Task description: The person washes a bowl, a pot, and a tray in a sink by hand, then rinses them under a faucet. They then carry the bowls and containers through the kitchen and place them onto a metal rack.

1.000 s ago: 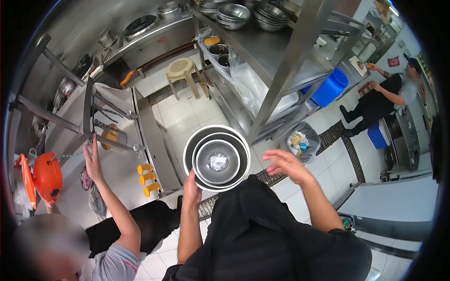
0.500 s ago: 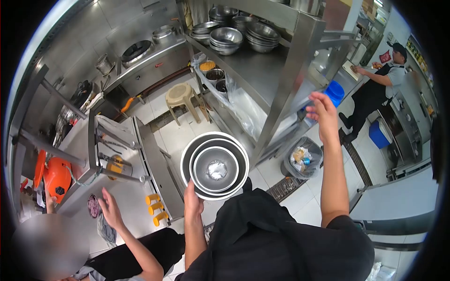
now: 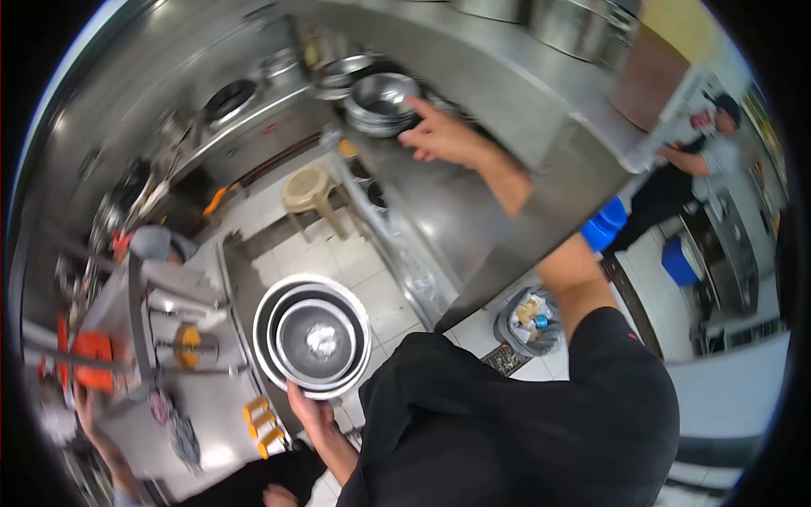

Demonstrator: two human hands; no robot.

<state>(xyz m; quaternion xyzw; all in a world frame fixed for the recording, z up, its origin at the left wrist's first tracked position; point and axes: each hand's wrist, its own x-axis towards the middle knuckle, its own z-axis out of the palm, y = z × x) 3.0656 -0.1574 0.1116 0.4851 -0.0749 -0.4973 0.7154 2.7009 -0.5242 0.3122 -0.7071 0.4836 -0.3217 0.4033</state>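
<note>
Low in front of me, my left hand (image 3: 314, 414) grips the near rim of several nested metal bowls (image 3: 294, 340), with the thumb over the edge and the fingers hidden beneath. The bowls tilt toward me, and the innermost one has a shiny bottom. My right arm passes behind a steel post and reaches over the steel counter. There my right hand (image 3: 443, 137) has its fingers apart, fingertips right at the right side of a stack of metal bowls (image 3: 378, 106). More stacked bowls (image 3: 334, 80) stand just to the left.
A steel post (image 3: 583, 182) rises between me and the counter. A beige stool (image 3: 308, 190) and a lined waste bin (image 3: 532, 325) stand on the floor. At left, a co-worker's arm (image 3: 106, 439) reaches over a worktable with yellow-handled items (image 3: 263, 427). Another person (image 3: 676, 182) stands far right.
My right hand has swung left and forward from beside the post to the bowl stack. The nested bowls in my left hand have shifted left in view. The co-worker at left has moved away.
</note>
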